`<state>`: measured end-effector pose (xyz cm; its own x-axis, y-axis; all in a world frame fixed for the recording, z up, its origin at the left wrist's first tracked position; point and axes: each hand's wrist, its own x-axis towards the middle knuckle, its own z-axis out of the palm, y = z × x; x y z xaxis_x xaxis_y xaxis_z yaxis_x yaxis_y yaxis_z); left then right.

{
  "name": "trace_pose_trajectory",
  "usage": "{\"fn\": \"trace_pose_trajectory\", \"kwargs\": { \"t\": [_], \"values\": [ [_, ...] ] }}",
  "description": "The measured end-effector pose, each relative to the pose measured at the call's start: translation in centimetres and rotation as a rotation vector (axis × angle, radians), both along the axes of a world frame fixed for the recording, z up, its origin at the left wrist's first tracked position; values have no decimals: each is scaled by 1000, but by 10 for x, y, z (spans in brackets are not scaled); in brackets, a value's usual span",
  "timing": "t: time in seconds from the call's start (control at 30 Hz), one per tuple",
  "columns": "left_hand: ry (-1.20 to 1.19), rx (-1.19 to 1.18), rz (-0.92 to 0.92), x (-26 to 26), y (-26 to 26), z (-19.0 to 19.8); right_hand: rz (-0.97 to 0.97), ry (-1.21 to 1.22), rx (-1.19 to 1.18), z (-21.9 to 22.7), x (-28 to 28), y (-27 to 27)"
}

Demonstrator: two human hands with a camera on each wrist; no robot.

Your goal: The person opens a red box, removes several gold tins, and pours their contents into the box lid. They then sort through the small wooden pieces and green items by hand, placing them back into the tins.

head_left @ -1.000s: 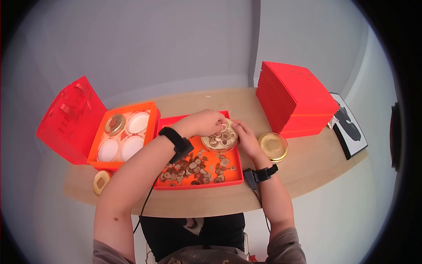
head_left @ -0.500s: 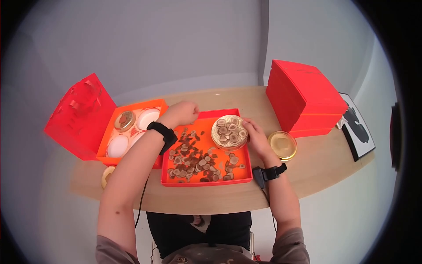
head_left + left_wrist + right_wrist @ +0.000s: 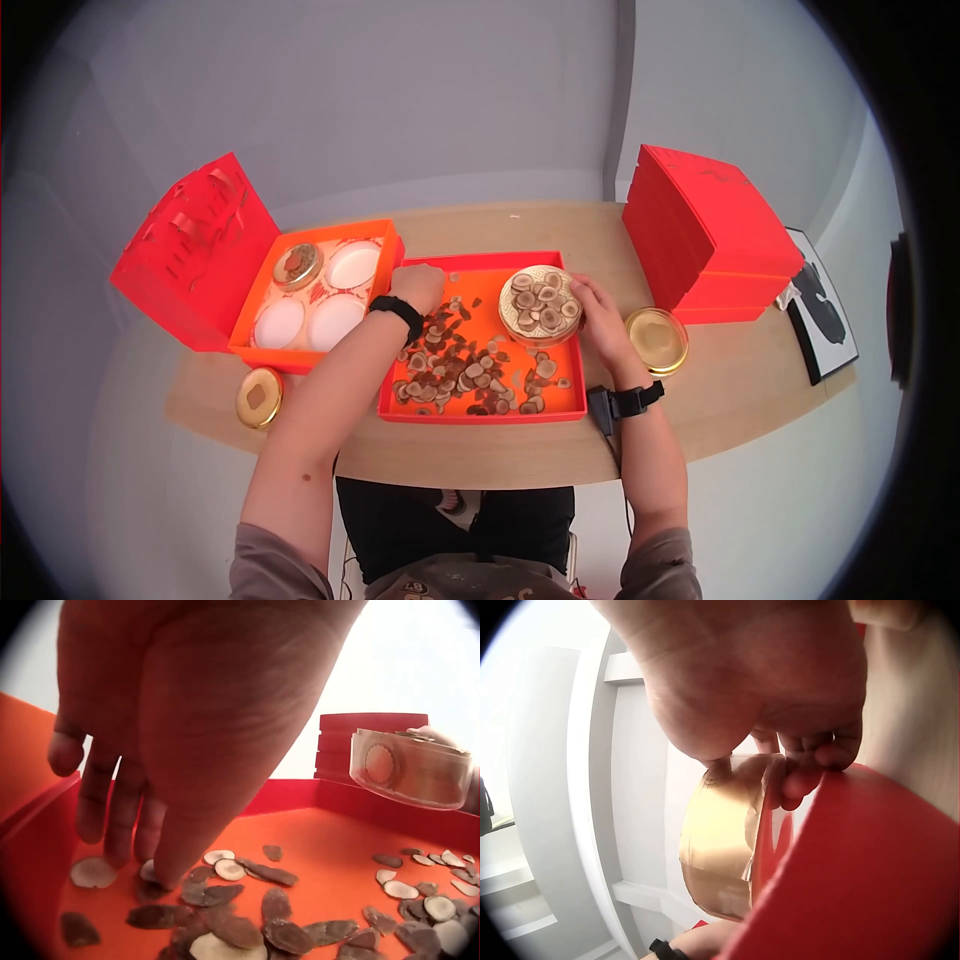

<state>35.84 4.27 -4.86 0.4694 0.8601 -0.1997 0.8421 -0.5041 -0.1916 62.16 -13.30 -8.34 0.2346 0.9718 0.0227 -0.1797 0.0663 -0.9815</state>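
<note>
An orange-lined red tray (image 3: 480, 418) holds many brown-and-pale slices (image 3: 285, 936), mostly toward its near side. My left hand (image 3: 418, 287) reaches into the tray's left part; in the left wrist view, the thumb and fingertips of that hand (image 3: 157, 874) point down and pinch a pale slice (image 3: 148, 870) among the others. Over the tray's far right corner, my right hand (image 3: 603, 322) grips the side of a clear round container (image 3: 514, 325) partly filled with slices. The right wrist view shows the right hand's (image 3: 757, 682) thumb and fingers on its gold-looking side (image 3: 720, 840).
Left of the tray, an open box (image 3: 262, 357) has white round wells, one bearing a filled container (image 3: 298, 266). One gold lid (image 3: 259, 398) lies before it, another (image 3: 657, 341) right of the tray. Red boxes (image 3: 715, 235) and a framed picture (image 3: 825, 305) stand farther right.
My left hand has left the round container and moved left, then down to the slices in the tray. My right hand still holds the container. The head view has shifted slightly.
</note>
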Motion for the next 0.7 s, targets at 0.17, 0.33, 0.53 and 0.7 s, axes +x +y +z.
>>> {"fn": "trace_pose_trajectory", "kwargs": {
  "t": [0.17, 0.33, 0.53, 0.7],
  "values": [
    [26, -18, -9, -2, 3, -2, 7, 46, -4, 0, -1, 0],
    [-38, -104, -5, -3, 1, 24, -15, 7, -38, 4, -2, -2],
    [-529, -444, -49, -10, -3, 53, -30, -105, -30, 0, 1, 1],
    [-597, -607, -129, 22, -63, 112, 2, -96, 4, 4, 0, 0]
  ]
}}
